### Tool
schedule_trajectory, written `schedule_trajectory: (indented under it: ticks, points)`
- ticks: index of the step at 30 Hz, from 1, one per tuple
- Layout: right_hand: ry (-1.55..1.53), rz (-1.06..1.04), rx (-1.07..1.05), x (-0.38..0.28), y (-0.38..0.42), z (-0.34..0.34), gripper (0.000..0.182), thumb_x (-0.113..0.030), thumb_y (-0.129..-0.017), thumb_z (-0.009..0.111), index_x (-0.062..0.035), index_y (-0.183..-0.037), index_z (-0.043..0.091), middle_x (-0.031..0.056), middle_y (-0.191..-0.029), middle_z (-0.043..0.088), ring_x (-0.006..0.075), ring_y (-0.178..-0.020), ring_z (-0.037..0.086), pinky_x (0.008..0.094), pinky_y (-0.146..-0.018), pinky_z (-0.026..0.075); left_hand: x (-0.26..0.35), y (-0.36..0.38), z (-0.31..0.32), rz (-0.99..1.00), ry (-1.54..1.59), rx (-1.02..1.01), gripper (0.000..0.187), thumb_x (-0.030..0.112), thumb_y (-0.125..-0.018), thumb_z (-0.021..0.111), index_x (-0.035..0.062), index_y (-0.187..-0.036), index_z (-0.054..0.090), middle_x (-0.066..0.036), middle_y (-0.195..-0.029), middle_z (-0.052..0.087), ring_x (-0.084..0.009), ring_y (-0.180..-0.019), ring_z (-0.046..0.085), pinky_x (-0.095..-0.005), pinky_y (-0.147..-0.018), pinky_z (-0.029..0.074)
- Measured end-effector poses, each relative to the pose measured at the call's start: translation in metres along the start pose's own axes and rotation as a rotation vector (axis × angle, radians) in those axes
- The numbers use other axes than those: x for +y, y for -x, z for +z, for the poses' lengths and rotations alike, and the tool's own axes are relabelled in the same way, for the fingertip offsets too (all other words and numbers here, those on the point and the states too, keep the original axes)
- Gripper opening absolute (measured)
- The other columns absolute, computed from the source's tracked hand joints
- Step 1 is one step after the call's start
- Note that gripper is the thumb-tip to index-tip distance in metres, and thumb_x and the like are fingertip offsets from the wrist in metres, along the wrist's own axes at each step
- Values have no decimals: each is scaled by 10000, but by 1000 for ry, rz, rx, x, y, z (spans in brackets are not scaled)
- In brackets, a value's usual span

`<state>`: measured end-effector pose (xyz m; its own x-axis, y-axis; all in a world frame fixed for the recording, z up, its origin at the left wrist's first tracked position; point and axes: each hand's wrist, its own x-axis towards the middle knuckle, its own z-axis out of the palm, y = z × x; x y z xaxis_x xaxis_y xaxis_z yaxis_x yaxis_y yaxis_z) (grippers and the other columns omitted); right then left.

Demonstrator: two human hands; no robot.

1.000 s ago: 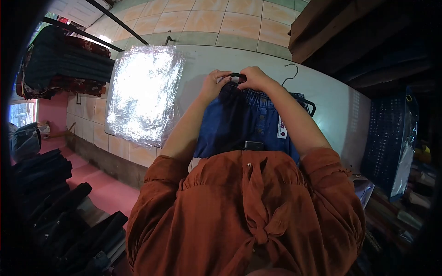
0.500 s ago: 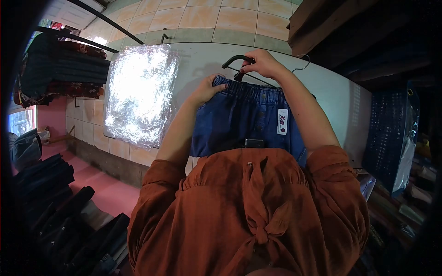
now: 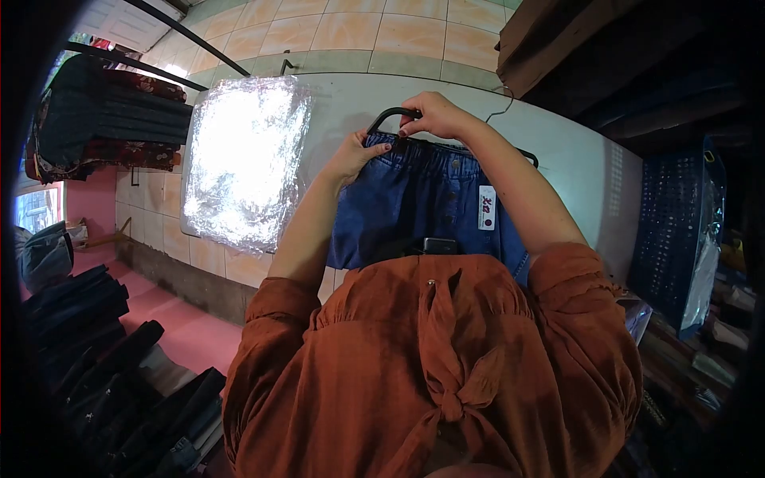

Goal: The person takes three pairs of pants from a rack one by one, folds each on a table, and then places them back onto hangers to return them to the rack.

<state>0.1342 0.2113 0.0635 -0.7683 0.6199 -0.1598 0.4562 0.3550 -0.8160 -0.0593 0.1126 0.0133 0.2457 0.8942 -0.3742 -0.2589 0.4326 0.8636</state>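
A blue denim garment (image 3: 374, 207) with a gathered elastic waistband and a white printed tag (image 3: 487, 209) lies at the table edge, against my body; its lower part is hidden. My left hand (image 3: 356, 159) is closed on the left end of the waistband, thumb on top. A black clothes hanger (image 3: 385, 117) with a metal hook (image 3: 508, 102) lies along the waistband. My right hand (image 3: 434, 118) is closed on the hanger's left side, its fingers at a dark clip by the waistband. The hanger's other end shows beyond my right forearm.
A shiny stack of clear plastic bags (image 3: 243, 159) lies on the white table (image 3: 570, 151) to the left. A blue plastic basket (image 3: 673, 231) stands at the right end. Clothes (image 3: 119, 111) hang at the far left, with folded dark garments (image 3: 103, 390) below. Brown boxes (image 3: 534, 48) are at upper right.
The hanger has shifted left and down onto the waistband, its left end now beside my left hand. My right hand has moved left with it. My left hand keeps its hold.
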Motion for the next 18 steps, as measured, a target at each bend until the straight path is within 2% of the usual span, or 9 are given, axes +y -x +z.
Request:
schedule_trajectory:
  ticks: [3,5,6,10,11,13,14,16,18]
  points:
    - [115,-21,-9,4,1,6,265,-204,-672,730,-50,-867,639,88,-778,638,186,-712,583,310,-667,444,-4,0,-1,-1,-26,51,227,52,-770,680,-13,-957,568,-48,-838,635,-98,-722,603,-227,-658,493]
    - [391,-197,339,16,4,20,373,-219,-684,724,-73,-1008,614,83,-905,632,188,-782,584,316,-718,456,-8,-6,-6,0,-51,101,221,45,-761,685,-20,-948,588,-50,-825,637,-106,-706,605,-226,-644,491]
    - [392,-188,348,14,11,13,373,-219,-684,724,-73,-1008,614,83,-905,632,188,-782,584,316,-718,456,-11,-8,-11,-26,-192,161,244,60,-757,690,-17,-965,587,-44,-816,638,-107,-705,603,-231,-641,488]
    - [-244,48,882,55,75,-33,367,-258,-762,671,-88,-1079,597,67,-940,632,203,-855,597,327,-767,461,-38,-16,-43,86,-622,187,347,107,-748,696,8,-1052,559,-84,-892,632,-165,-824,600,-303,-733,474]
    - [-174,249,953,74,101,-38,347,-273,-775,660,-87,-1063,606,72,-924,639,210,-849,603,330,-769,463,-39,-15,-37,84,-622,179,347,107,-748,696,8,-1052,559,-84,-892,632,-165,-824,600,-303,-733,474]
    - [60,607,936,124,149,-34,318,-301,-786,648,-83,-1016,627,84,-901,649,226,-835,612,334,-767,467,-31,-13,-20,316,-1174,715,419,129,-734,694,36,-1108,530,-134,-1051,579,-249,-987,547,-370,-855,426]
    - [221,758,844,151,163,-22,310,-315,-786,647,-79,-986,637,91,-894,653,235,-827,615,334,-762,468,-20,-17,-9,322,-1179,702,419,129,-734,694,36,-1108,530,-134,-1051,579,-249,-987,547,-370,-855,426]
    - [282,805,781,164,176,5,303,-331,-766,657,-82,-940,647,100,-904,647,267,-826,610,341,-741,469,3,-31,22,698,-1269,533,459,153,-718,702,36,-1121,517,-160,-1168,513,-311,-1055,490,-388,-881,409]
    - [340,795,763,146,180,14,280,-301,-752,672,-74,-915,648,98,-889,643,262,-812,608,340,-729,468,12,-56,60,829,-1234,173,497,178,-701,719,36,-1130,512,-134,-1183,512,-322,-1088,475,-381,-941,368]
